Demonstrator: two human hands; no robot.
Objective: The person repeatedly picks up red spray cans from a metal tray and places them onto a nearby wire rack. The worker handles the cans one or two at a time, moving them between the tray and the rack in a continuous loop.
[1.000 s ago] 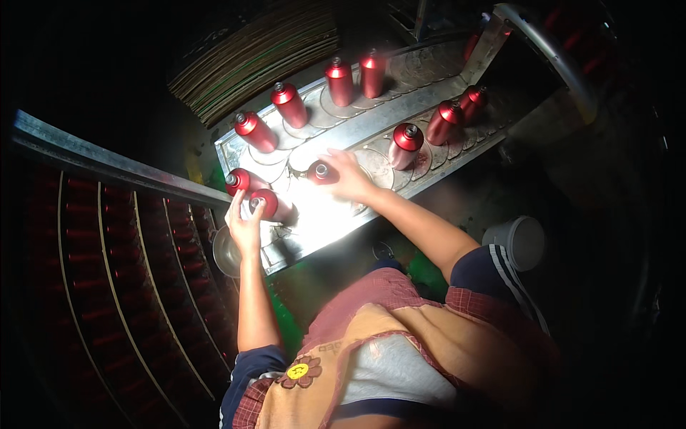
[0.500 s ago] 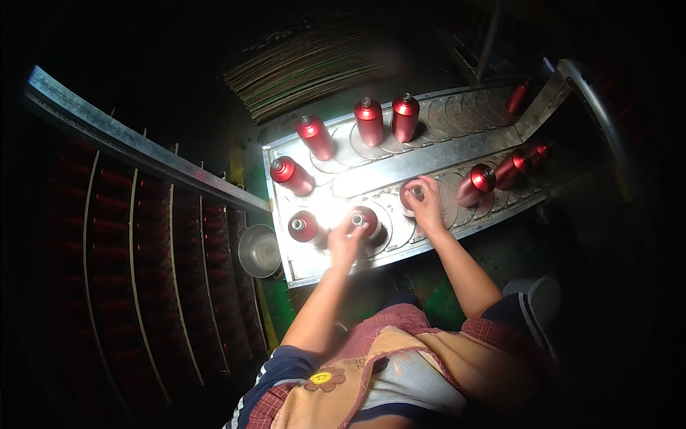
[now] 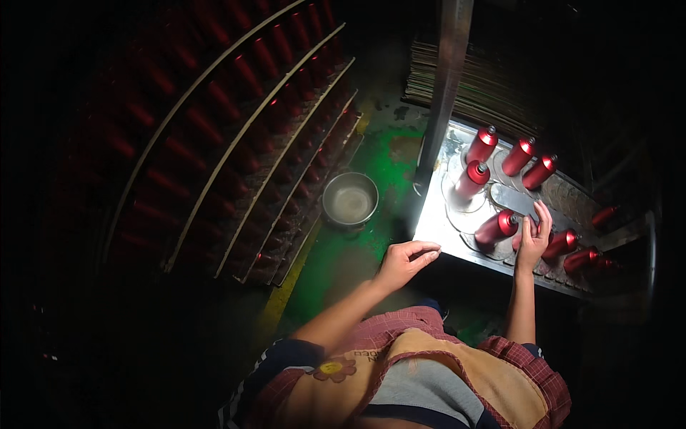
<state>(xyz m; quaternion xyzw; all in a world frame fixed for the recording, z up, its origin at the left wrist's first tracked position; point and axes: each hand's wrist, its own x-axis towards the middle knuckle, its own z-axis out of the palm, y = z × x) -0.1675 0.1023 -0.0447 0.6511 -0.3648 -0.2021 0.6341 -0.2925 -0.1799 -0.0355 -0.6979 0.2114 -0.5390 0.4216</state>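
Red bottles (image 3: 498, 227) stand on the table (image 3: 437, 223); the right hand (image 3: 532, 247) partly hides one, grip unclear. The left hand (image 3: 405, 264) is narrow. A post (image 3: 446, 86) crosses before boards (image 3: 489, 89), a bowl (image 3: 350, 201) near racks (image 3: 282, 159); lettering (image 3: 368, 355) marks the apron (image 3: 468, 354).

the bench (image 3: 444, 227) is metal, blown out white at the near left corner, with overlapping round plates (image 3: 563, 191) looping around a flat strip (image 3: 510, 197). a bunch of red bottles (image 3: 472, 180) stand right on those plates. over left, rack shelves (image 3: 286, 152) hold rows of dim reddish bottles (image 3: 244, 76), kinda murky.
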